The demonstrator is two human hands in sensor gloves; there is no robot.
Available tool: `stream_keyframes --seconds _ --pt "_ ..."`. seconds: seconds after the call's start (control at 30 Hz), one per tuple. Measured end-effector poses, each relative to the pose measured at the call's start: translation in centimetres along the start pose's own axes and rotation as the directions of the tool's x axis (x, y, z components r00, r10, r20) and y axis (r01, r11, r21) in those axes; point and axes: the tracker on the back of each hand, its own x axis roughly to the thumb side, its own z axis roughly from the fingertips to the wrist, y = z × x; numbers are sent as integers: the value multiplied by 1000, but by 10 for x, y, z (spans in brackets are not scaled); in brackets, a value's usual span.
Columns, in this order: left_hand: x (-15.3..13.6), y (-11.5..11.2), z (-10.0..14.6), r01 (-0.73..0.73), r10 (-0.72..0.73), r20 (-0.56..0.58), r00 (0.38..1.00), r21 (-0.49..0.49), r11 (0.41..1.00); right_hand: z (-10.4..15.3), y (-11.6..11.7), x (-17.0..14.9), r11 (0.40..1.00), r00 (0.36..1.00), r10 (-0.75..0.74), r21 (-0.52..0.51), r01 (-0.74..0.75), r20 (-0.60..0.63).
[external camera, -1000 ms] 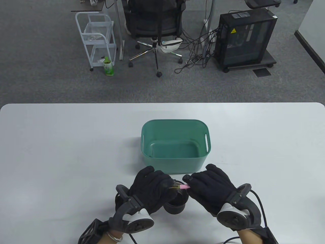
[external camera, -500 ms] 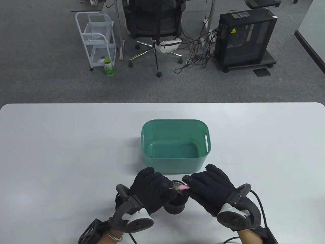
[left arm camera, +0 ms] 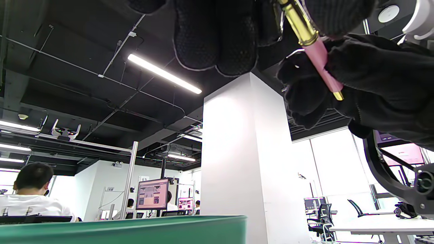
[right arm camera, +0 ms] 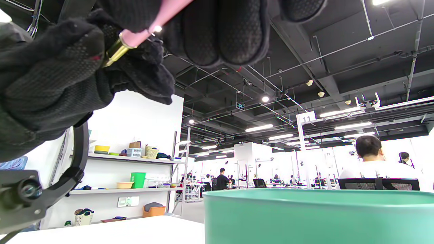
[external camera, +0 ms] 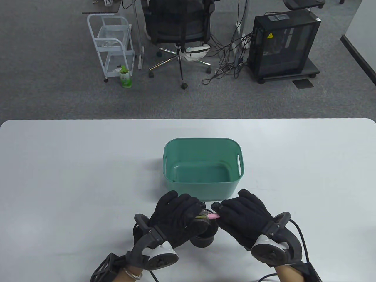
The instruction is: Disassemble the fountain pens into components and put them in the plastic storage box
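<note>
One slim pink fountain pen [external camera: 212, 216] with a shiny gold metal band is held level between two black knit-gloved hands at the near middle of the table [external camera: 73, 176]. The left hand [external camera: 176, 218] curls round the gold end; the right hand [external camera: 241, 217] pinches the pink barrel. Beneath them stands one round black cup [external camera: 204, 236]. Just beyond sits one smooth green plastic storage box [external camera: 202, 188], rounded, with slotted handles. The table is matte pale grey; grey carpet, an office chair [external camera: 179, 26] and a white wire cart [external camera: 113, 44] lie far off.

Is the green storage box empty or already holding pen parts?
Empty: the table view shows the green storage box's bare floor, no parts inside.
</note>
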Motion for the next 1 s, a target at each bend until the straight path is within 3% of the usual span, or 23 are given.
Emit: stream_keyframes --seconds 1.0 --pt "1 -1 0 0 0 0 1000 10 1000 0 1 0 1000 1000 3 4 -3 4"
